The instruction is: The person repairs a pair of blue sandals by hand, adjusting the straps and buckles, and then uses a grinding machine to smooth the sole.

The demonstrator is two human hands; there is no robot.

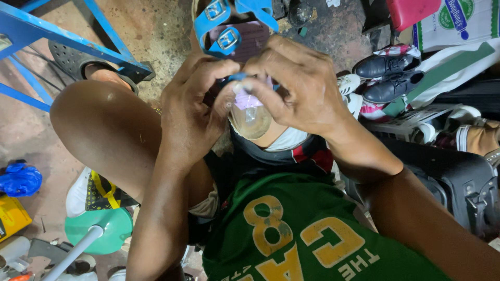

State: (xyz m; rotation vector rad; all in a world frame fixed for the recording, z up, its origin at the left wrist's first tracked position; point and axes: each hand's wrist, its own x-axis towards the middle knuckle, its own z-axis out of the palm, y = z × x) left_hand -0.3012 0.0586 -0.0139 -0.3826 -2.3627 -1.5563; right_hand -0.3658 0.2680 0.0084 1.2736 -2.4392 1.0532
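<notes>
- The left hand [190,112] is closed around the heel end of a sandal [240,44], fingers curled over its edge.
- The right hand [297,83] pinches the same end from the other side, thumb pressing on a small purple patch [246,100].
- The sandal, with blue buckled straps [227,39], sits above the person's knee [99,122], toe pointing away.
- A pair of black shoes [388,75] lies to the right.

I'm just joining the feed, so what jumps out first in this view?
Both hands, the left hand and right hand, are closed together at centre frame on a sandal with bright blue buckled straps. A pair of dark leather shoes sits upper right. A blue metal frame crosses the upper left.
</notes>
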